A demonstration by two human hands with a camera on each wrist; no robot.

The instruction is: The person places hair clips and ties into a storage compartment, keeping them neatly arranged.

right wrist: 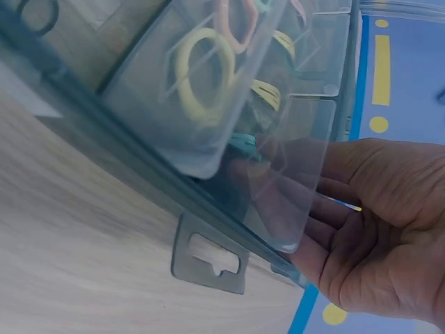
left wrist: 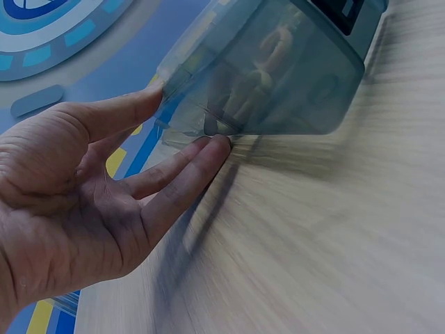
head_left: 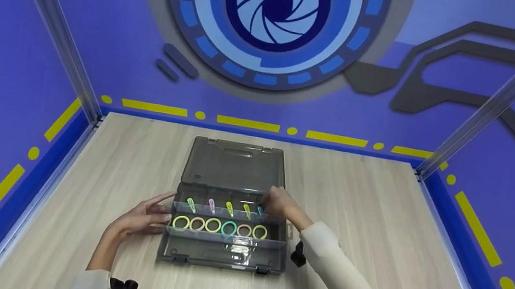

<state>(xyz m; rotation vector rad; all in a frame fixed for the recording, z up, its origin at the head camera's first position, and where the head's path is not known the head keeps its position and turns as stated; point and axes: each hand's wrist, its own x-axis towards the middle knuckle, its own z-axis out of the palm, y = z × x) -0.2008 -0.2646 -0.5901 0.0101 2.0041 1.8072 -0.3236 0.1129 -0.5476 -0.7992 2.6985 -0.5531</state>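
A smoky, see-through plastic organizer box [head_left: 197,250] lies on the table with its lid [head_left: 236,164] swung back. In its rear row stand several snap hair clips [head_left: 230,208], green, pink and yellow. At the row's right end my right hand [head_left: 280,202] reaches in and pinches a teal hair clip [right wrist: 243,141], its fingers partly behind a clear divider [right wrist: 306,174]. Several hair ties [head_left: 229,228] in yellow, pink and teal line the middle row. My left hand [head_left: 142,218] touches the box's left side, fingers extended, fingertips at the lower edge in the left wrist view.
The front compartment has two dark latches [head_left: 262,270] on its outer edge. A hanging tab [right wrist: 208,257] sticks out from the box's right side. Wood-grain table [head_left: 351,213] extends around the box, with blue panelled walls [head_left: 339,110] behind and beside it.
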